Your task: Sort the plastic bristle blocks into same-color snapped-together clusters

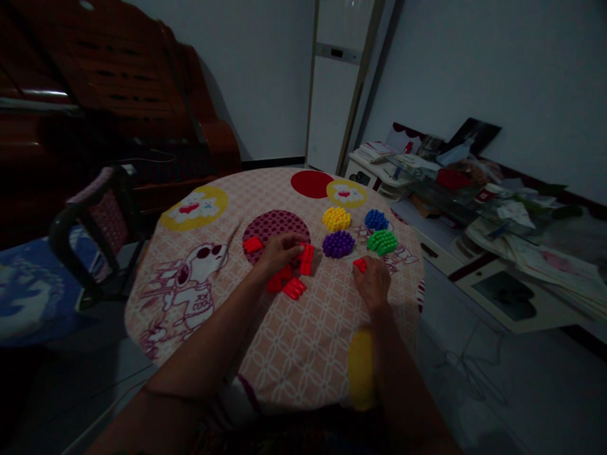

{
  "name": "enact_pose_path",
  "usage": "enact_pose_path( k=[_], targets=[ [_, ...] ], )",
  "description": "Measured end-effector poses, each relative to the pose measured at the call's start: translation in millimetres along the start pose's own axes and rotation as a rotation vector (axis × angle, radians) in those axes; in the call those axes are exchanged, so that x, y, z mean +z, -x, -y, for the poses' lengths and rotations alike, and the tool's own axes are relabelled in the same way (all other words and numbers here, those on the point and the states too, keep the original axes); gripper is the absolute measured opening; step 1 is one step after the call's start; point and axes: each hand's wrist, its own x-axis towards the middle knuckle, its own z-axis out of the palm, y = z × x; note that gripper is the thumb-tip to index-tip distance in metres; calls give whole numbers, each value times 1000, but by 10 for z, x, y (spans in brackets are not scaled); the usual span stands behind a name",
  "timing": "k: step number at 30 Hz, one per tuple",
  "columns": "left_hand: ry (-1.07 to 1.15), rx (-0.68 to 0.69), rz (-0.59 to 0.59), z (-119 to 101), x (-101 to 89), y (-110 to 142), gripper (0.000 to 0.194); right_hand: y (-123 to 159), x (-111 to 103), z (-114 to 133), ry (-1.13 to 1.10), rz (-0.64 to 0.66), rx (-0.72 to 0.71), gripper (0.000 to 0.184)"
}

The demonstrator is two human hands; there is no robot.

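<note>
Left hand (279, 254): your fingertips touch red blocks (307, 261); pinching, can't tell.
Right hand (374, 282): you're pinching a red piece (361, 265), near the green cluster (382, 242)!

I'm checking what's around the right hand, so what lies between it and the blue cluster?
The green cluster lies between the right hand and the blue cluster, as the head view shows.
</note>
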Motion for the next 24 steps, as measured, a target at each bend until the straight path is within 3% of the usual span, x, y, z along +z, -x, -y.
enact_pose_path(
  k=[6, 10, 14, 18, 21, 24],
  targets=[
    [-9, 13, -23, -31, -4, -15, 39, 0, 17, -50, -81, -161, -11, 19],
    [45, -38, 16, -73, 68, 16, 40, 32, -52, 143, -247, -316, -150, 24],
    [116, -62, 74, -65, 226, 60, 44, 130, -69, 442, -409, -208, -324, 25],
    [130, -51, 120, -26, 341, 62, 46, 194, 8, 553, -559, -44, -327, 37],
    [150, -40, 34, -27, 329, 48, 44, 210, 62, 539, -670, 79, -225, 41],
    [158, -49, -65, -64, 258, 43, 44, 215, 68, 542, -760, 151, -229, 38]
  ],
)
